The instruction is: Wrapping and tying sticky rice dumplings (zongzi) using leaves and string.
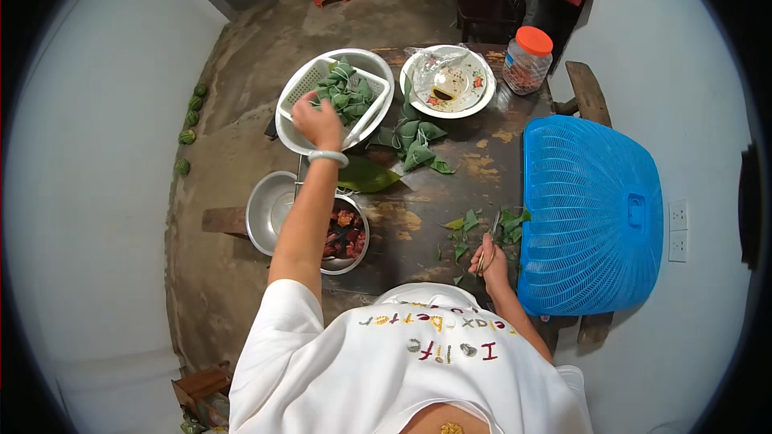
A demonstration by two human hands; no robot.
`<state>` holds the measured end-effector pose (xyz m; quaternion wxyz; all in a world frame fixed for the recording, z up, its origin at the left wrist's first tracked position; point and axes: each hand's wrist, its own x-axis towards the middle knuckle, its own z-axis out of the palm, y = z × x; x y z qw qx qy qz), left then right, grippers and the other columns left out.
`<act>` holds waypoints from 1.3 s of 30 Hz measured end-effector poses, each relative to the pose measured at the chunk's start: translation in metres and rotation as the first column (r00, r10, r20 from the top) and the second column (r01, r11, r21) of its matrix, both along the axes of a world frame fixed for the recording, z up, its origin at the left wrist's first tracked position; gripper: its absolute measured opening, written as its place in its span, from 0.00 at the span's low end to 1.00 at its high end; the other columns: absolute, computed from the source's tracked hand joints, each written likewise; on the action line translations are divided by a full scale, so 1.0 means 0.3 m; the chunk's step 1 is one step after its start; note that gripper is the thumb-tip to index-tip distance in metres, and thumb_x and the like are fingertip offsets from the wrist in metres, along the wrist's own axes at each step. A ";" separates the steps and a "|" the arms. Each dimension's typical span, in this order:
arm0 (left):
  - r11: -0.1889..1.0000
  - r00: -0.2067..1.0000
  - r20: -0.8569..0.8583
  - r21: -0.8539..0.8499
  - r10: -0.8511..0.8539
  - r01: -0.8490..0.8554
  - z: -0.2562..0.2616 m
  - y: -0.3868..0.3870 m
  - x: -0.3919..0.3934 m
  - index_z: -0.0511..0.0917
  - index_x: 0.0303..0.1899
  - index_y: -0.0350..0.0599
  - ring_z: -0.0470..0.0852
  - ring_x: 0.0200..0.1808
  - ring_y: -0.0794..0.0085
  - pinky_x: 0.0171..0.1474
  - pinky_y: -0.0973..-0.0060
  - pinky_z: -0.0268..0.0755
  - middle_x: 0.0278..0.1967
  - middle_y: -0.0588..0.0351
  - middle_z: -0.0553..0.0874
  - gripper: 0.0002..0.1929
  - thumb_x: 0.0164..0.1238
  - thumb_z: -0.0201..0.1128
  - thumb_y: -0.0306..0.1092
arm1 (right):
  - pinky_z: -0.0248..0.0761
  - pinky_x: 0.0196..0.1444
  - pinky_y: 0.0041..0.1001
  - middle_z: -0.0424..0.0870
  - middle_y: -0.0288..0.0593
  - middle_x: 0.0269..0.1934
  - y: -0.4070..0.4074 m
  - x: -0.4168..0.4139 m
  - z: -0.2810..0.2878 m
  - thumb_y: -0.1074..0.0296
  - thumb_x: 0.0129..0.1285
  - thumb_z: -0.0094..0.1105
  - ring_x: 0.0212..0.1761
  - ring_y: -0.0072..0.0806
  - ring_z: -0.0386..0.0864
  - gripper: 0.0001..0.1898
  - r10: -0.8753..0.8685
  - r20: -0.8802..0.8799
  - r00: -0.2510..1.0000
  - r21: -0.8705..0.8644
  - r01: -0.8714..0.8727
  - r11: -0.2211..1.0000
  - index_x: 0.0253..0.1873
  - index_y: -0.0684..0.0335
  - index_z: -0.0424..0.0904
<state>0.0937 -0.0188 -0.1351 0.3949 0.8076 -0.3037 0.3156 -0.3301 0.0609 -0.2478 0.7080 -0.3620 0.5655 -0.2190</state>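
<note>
My left hand reaches over a white perforated basket set in a white basin. Leaf-wrapped zongzi tied with string fill part of the basket, right by my fingers. Whether the hand grips one is hidden. At the table's right side, my right hand holds scissors, blades pointing away from me. Cut leaf scraps lie around them. More tied zongzi rest on the table beside the basin. A broad green leaf lies partly behind my left forearm.
A steel bowl holds marinated meat, with a metal basin left of it. An enamel basin and an orange-lidded jar stand at the back. A blue mesh food cover flanks the table's right edge. Wooden bench beyond.
</note>
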 end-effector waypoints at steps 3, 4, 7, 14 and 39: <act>0.788 0.777 -0.164 -0.008 -0.608 0.615 -0.052 -0.009 -0.166 0.83 0.36 0.43 0.81 0.42 0.56 0.49 0.64 0.71 0.36 0.52 0.84 0.07 0.55 0.63 0.24 | 0.71 0.18 0.23 0.74 0.39 0.20 0.000 0.019 0.006 0.36 0.67 0.52 0.14 0.25 0.75 0.29 0.001 0.007 1.000 -0.005 -0.001 1.000 0.29 0.62 0.71; 0.696 0.689 -0.222 0.056 -0.690 0.716 -0.067 -0.023 -0.244 0.82 0.37 0.42 0.81 0.42 0.54 0.49 0.63 0.72 0.36 0.50 0.84 0.09 0.53 0.65 0.23 | 0.71 0.18 0.23 0.74 0.39 0.20 0.001 0.019 0.007 0.36 0.67 0.52 0.14 0.25 0.75 0.29 -0.011 0.002 1.000 -0.001 0.011 1.000 0.29 0.62 0.71; 0.661 0.742 -0.246 0.339 -0.624 0.669 -0.187 -0.055 -0.302 0.79 0.44 0.38 0.82 0.47 0.52 0.51 0.59 0.74 0.44 0.45 0.84 0.14 0.55 0.67 0.26 | 0.71 0.18 0.23 0.74 0.39 0.20 0.001 0.032 0.029 0.37 0.67 0.52 0.14 0.25 0.75 0.29 -0.010 0.055 0.998 -0.016 0.011 1.000 0.28 0.62 0.72; 0.623 0.856 -0.483 0.617 -0.183 0.481 -0.265 -0.172 -0.323 0.72 0.53 0.36 0.80 0.51 0.47 0.54 0.57 0.74 0.49 0.39 0.82 0.29 0.55 0.71 0.44 | 0.71 0.19 0.24 0.75 0.40 0.20 0.008 0.011 0.021 0.37 0.67 0.52 0.15 0.26 0.75 0.29 -0.012 -0.014 1.000 -0.014 0.012 1.000 0.29 0.63 0.72; 0.322 0.445 -0.809 0.334 -0.385 0.886 -0.333 0.088 -0.555 0.76 0.53 0.43 0.83 0.42 0.56 0.44 0.67 0.76 0.46 0.46 0.81 0.29 0.50 0.77 0.43 | 0.71 0.19 0.24 0.74 0.41 0.21 -0.020 0.036 0.032 0.42 0.70 0.52 0.15 0.26 0.74 0.26 0.007 0.079 0.997 -0.072 -0.002 0.997 0.31 0.64 0.71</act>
